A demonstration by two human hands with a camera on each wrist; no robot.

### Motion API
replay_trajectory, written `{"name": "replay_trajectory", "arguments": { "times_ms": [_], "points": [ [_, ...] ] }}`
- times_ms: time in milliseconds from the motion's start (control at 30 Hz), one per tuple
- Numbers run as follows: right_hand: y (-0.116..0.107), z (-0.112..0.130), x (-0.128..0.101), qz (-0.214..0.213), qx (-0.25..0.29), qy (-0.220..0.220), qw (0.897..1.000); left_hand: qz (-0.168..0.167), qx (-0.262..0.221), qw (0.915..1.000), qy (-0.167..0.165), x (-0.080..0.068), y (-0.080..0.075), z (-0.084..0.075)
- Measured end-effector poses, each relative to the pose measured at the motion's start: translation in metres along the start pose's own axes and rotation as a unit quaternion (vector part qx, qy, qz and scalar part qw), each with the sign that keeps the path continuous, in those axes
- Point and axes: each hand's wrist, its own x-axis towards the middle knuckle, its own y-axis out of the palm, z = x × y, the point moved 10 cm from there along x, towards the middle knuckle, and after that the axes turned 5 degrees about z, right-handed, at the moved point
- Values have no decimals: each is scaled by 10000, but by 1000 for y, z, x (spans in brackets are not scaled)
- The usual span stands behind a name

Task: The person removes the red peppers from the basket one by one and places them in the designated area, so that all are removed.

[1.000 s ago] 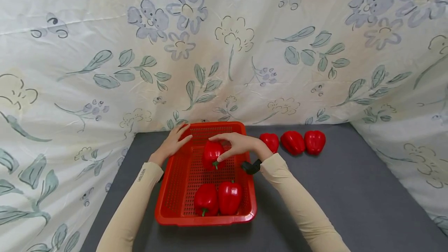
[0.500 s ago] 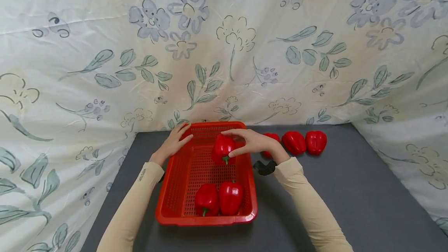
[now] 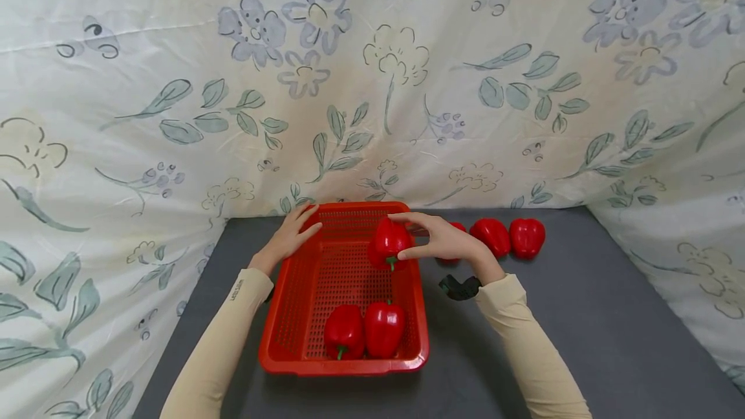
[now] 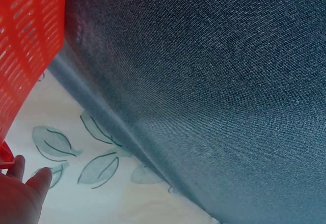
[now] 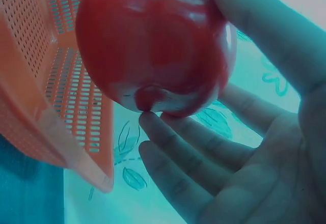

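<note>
Firstly, left hand [image 3: 289,236]: at the basket's rim, between 10 and 11 o'clock (the clock is centred on the basket); its fingers are extended, relaxed, and hold nothing; whether they touch the rim, I cannot tell.
Basket [image 3: 343,367]: red, perforated, standing upright on the dark grey table [image 3: 611,328].
Left pepper [image 3: 342,330]: red, lying inside the basket at 6 o'clock.
Right pepper [image 3: 385,330]: also inside, between 4 and 5 o'clock, just beside the left one.
Held pepper [image 3: 388,242]: above the basket's floor, between 1 and 2 o'clock, near the side wall; its green stem points to 6 o'clock.
Right hand [image 3: 439,238]: it grips the held pepper, with the thumb on the stem side.
Inner pepper [image 3: 449,261]: outside the basket, past 2 o'clock, partly hidden by the right hand.
Middle pepper [image 3: 490,238], outer pepper [image 3: 527,238]: on the table, side by side, between 2 and 3 o'clock.
</note>
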Motion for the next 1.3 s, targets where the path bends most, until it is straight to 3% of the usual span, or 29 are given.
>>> {"name": "replay_trajectory", "arguments": {
  "times_ms": [233, 567, 1300],
  "points": [
    [-9, -9, -13, -323, 1, -31, 9995, 0, 18, 10000, 9, 0, 2, -1],
    [-28, -21, -36, -874, -88, 287, 9957, -22, 23, 10000, 28, 1, 0, -2],
    [-51, -49, -84, -1255, 31, 657, 9899, -46, -10, 10000, -41, 2, -1, -1]
  ]
}}
